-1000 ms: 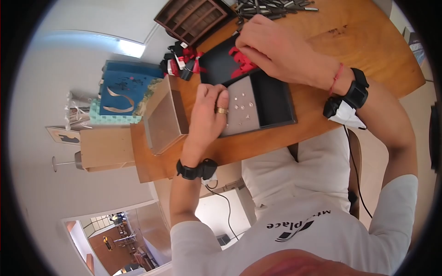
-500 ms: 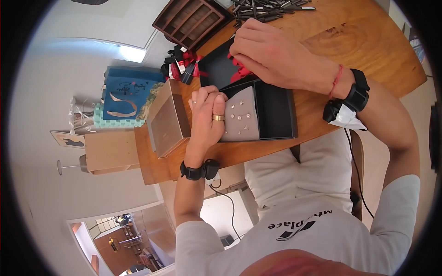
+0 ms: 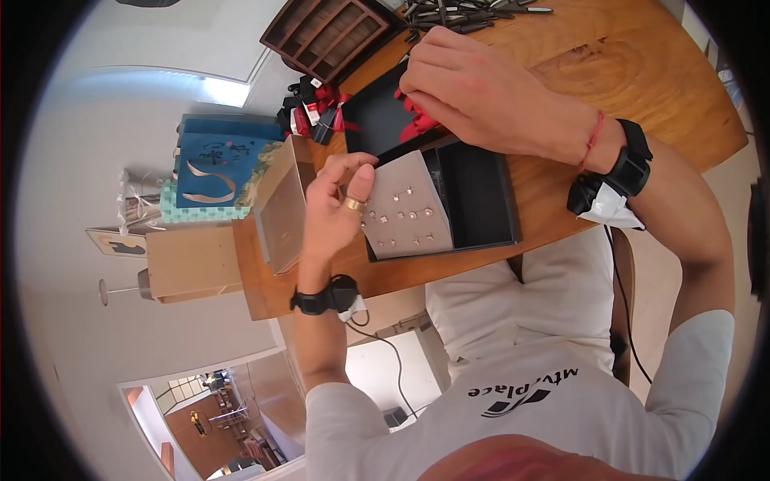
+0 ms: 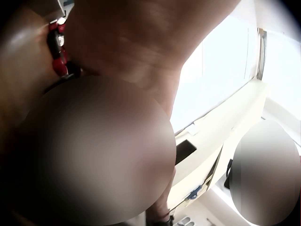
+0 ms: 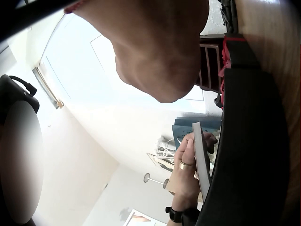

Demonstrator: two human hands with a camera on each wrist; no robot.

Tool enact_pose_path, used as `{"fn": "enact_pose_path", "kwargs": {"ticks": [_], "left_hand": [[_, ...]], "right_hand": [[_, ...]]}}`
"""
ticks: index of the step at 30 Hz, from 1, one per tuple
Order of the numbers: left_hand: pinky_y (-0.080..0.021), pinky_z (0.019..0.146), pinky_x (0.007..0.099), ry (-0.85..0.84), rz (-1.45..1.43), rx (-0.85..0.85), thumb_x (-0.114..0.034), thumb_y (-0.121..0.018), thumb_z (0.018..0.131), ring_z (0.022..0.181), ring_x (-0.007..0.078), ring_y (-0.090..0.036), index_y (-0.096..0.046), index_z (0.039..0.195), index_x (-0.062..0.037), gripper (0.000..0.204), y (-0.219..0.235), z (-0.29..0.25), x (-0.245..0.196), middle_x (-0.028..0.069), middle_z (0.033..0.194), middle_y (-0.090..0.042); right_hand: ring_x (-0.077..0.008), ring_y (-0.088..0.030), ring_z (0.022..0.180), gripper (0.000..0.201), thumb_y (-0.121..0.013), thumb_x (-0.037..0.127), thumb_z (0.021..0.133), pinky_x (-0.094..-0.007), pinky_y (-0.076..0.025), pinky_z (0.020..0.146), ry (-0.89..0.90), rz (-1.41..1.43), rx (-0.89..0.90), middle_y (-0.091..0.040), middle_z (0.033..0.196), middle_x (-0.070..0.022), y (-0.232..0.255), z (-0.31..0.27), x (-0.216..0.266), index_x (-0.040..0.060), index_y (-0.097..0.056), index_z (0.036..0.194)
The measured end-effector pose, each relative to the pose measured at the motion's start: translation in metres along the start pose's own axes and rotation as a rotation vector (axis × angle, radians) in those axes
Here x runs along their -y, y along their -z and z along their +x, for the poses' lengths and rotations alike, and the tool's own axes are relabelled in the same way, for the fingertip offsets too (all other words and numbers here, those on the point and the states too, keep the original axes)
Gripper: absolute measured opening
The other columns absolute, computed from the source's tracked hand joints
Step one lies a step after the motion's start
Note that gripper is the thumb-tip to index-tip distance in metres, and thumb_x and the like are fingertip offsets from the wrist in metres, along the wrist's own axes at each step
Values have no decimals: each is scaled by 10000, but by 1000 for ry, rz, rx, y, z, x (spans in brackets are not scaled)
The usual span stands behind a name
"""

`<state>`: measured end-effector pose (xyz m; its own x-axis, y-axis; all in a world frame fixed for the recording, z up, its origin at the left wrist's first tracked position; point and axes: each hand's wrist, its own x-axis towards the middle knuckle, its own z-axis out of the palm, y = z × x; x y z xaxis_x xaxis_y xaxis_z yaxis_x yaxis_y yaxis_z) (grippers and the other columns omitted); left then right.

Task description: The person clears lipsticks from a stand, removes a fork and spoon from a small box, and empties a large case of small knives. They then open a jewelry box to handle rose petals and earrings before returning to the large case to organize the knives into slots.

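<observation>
A grey pad (image 3: 405, 200) carrying several small shiny stud earrings (image 3: 413, 214) stands tilted up at its left side, partly out of a black box (image 3: 481, 200). My left hand (image 3: 333, 204), a gold ring on it, pinches the pad's raised left edge; the right wrist view shows the pad (image 5: 201, 155) edge-on in those fingers. Curled over the far side of the box, my right hand (image 3: 473, 88) has its fingertips at a red ribbon (image 3: 419, 120). I cannot tell whether these fingers grip anything. A black tray-like part (image 3: 373, 120) lies behind the box.
At the left stands a brown box (image 3: 282, 212), with a blue gift bag (image 3: 212, 164) beyond it. Small red and black items (image 3: 309, 108) lie behind. A wooden compartment tray (image 3: 329, 36) and a pile of dark slender pieces (image 3: 457, 12) sit at the table's far side.
My left hand has moved left and raised the earring pad's left side out of the black box, tilting it further. My right hand has stayed nearly in place.
</observation>
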<state>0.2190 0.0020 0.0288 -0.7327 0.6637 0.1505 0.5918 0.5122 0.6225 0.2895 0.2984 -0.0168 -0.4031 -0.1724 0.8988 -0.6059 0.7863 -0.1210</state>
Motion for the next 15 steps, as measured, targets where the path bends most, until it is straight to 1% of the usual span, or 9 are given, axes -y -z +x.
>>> {"fn": "enact_pose_path", "kwargs": {"ticks": [1, 2, 3, 5, 6, 8, 12, 14, 15], "left_hand": [[-484, 895, 298, 213, -153, 105, -222, -749, 1073, 976, 134, -610, -761, 1198, -27, 233, 8, 2, -5, 56, 1006, -693], [-474, 837, 247, 143, -87, 150, -235, -779, 1063, 924, 71, -590, -776, 1196, -13, 260, 15, 7, -6, 21, 999, -683], [-474, 837, 247, 149, -83, 143, -235, -779, 1063, 924, 71, -590, -776, 1196, -13, 260, 22, 11, -6, 21, 999, -683], [-473, 859, 252, 147, -96, 361, -223, -783, 1061, 944, 74, -586, -773, 1143, -3, 236, 35, 20, -5, -1, 1001, -685], [-473, 859, 252, 149, -98, 360, -223, -783, 1061, 944, 74, -586, -773, 1143, -3, 236, 39, 23, -2, -1, 1001, -685], [-465, 875, 251, 159, -225, 449, -222, -763, 1075, 947, 67, -583, -766, 1126, -13, 216, 44, 27, 2, -27, 998, -682], [-449, 816, 242, 205, -219, 377, -306, -749, 1084, 891, 75, -589, -752, 1124, -43, 265, 47, 31, 7, -46, 974, -681], [-457, 904, 261, 285, -350, 378, -286, -726, 1103, 963, 58, -579, -755, 1132, -58, 232, 53, 35, 14, -60, 998, -690], [-457, 904, 261, 286, -351, 377, -286, -726, 1103, 963, 58, -579, -755, 1132, -58, 232, 54, 37, 15, -60, 998, -690]], "right_hand": [[-260, -583, 961, 68, -711, 80, 923, -350, -533, 887, 1, 4, 2, -617, 955, -61, 3, 0, 0, 30, -672, 948], [-280, -597, 995, 71, -712, 74, 965, -374, -537, 892, -14, 9, 37, -636, 982, -75, 6, 0, 1, 23, -678, 1002], [-301, -611, 1030, 76, -712, 67, 1007, -399, -540, 897, -26, 16, 71, -654, 1009, -89, 6, 1, 2, 16, -684, 1055], [-280, -603, 1001, 60, -710, 70, 971, -374, -541, 905, -15, 6, 25, -633, 978, -74, 3, 1, 1, 29, -680, 1001], [-260, -595, 972, 47, -709, 72, 936, -348, -542, 913, -11, -13, -17, -612, 946, -58, 2, 1, 0, 41, -675, 947], [-269, -604, 985, 45, -710, 63, 946, -360, -538, 914, -28, 6, 1, -628, 967, -65, 4, 1, -1, 37, -682, 970], [-302, -595, 1016, 74, -710, 69, 1010, -417, -523, 877, -76, 91, 29, -626, 987, -92, 14, 5, 0, 24, -666, 1049], [-308, -601, 1025, 75, -710, 55, 1006, -410, -524, 886, -92, 100, 47, -637, 1006, -99, 17, 5, 0, 19, -674, 1062], [-314, -607, 1033, 82, -710, 41, 1002, -404, -524, 896, -110, 108, 65, -648, 1025, -106, 18, 5, 0, 13, -683, 1074]]}}
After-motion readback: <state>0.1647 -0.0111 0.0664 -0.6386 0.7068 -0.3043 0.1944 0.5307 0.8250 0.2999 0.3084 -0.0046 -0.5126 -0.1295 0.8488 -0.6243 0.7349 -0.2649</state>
